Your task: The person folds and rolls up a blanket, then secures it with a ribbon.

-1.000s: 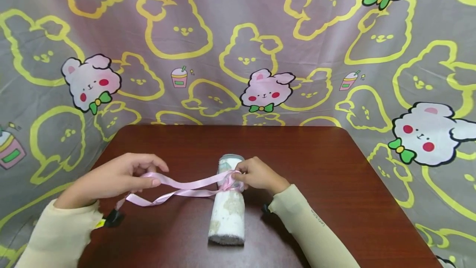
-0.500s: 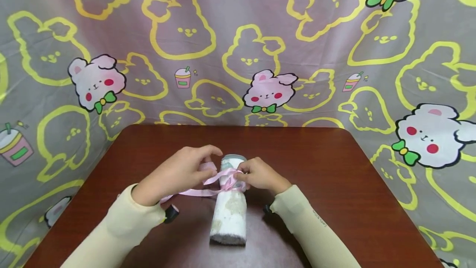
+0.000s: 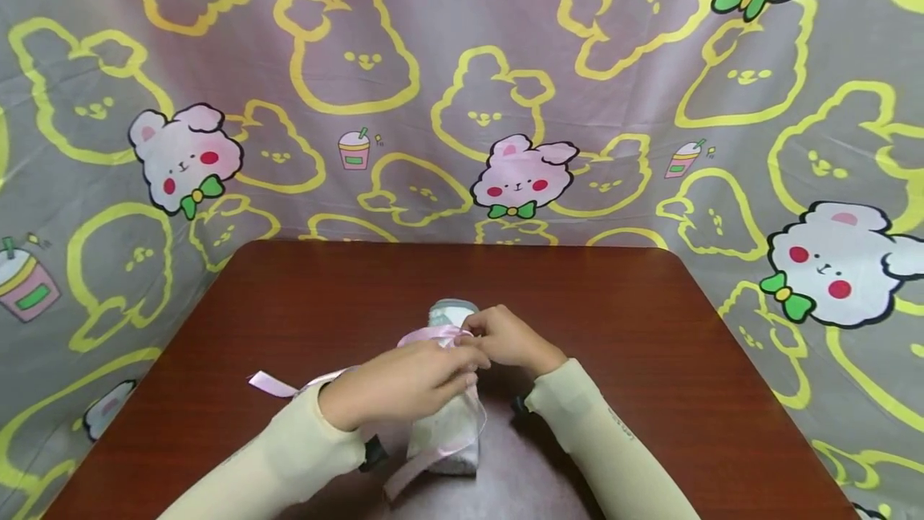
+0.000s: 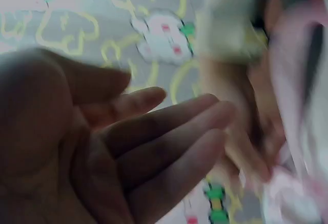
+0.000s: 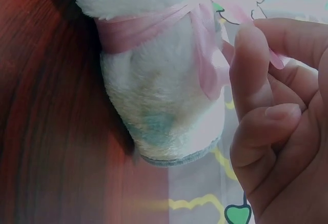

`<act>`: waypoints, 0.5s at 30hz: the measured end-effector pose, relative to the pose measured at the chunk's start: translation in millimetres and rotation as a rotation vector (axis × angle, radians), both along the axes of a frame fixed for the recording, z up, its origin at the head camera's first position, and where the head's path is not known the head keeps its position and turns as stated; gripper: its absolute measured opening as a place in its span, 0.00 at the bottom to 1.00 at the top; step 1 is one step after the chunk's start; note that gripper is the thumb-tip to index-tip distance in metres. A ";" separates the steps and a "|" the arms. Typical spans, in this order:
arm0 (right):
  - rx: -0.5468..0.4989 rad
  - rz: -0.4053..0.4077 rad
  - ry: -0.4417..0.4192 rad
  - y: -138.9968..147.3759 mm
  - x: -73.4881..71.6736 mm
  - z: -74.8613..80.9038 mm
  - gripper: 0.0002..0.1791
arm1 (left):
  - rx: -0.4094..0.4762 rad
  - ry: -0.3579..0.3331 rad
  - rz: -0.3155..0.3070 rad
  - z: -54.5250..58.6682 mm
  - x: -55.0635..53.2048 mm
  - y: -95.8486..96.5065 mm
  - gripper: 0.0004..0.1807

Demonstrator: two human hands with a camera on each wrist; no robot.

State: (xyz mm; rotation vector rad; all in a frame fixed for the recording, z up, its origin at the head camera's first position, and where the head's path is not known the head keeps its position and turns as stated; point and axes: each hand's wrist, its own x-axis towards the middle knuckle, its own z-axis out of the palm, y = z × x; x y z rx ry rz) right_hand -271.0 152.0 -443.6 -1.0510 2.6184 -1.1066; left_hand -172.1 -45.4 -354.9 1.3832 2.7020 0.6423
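Observation:
A rolled fuzzy white towel (image 3: pixel 453 314) with a grey edge lies lengthwise on the table, belted by a pink satin ribbon (image 5: pixel 138 29). My right hand (image 3: pixel 511 339) pinches a piece of that ribbon between thumb and index finger, just over the towel's right side. Across the towel reaches my left hand (image 3: pixel 407 379), covering its middle, with fingertips close to the right hand. The left wrist view shows this left hand (image 4: pixel 154 147) with fingers extended and nothing between them. One ribbon tail (image 3: pixel 273 383) lies out to the left; another tail (image 3: pixel 422 468) hangs over the towel's near end.
The brown wooden table (image 3: pixel 592 295) extends around the towel. A grey curtain (image 3: pixel 404 14) printed with rabbits and yellow outlines hangs behind and at both sides. Dark wrist devices (image 3: pixel 373 453) sit under the cream sleeves.
My left hand has swept rightward from the left, across the towel, and let go of the ribbon it carried. That tail now drapes over the near end. The right hand stays at the ribbon.

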 end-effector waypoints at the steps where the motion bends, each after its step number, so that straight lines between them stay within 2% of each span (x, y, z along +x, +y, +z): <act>1: -0.006 0.001 -0.015 -0.5 0.1 -0.3 0.09 | 0.005 0.038 0.026 -3.8 -2.6 -5.1 0.10; 3: -0.012 0.004 -0.048 -1.3 0.4 -0.5 0.09 | -0.006 0.059 0.079 -12.5 -6.9 -16.0 0.04; 5: -0.012 0.006 -0.082 -1.8 0.9 -0.7 0.10 | -0.057 0.018 0.098 -22.4 -7.8 -27.0 0.03; 7: -0.003 0.009 -0.086 -2.3 0.7 -1.5 0.11 | -0.098 -0.040 0.059 -33.1 -4.8 -34.3 0.05; 9: 0.005 0.011 -0.082 -2.8 0.2 -2.0 0.12 | -0.099 -0.074 -0.003 -42.1 0.6 -36.6 0.07; 11: 0.006 0.010 -0.071 -2.9 -0.7 -2.7 0.12 | -0.070 -0.033 -0.068 -48.6 5.9 -34.4 0.13; 15: -0.001 0.008 -0.060 -3.1 -2.2 -4.0 0.12 | -0.027 0.115 -0.160 -54.4 12.4 -22.2 0.28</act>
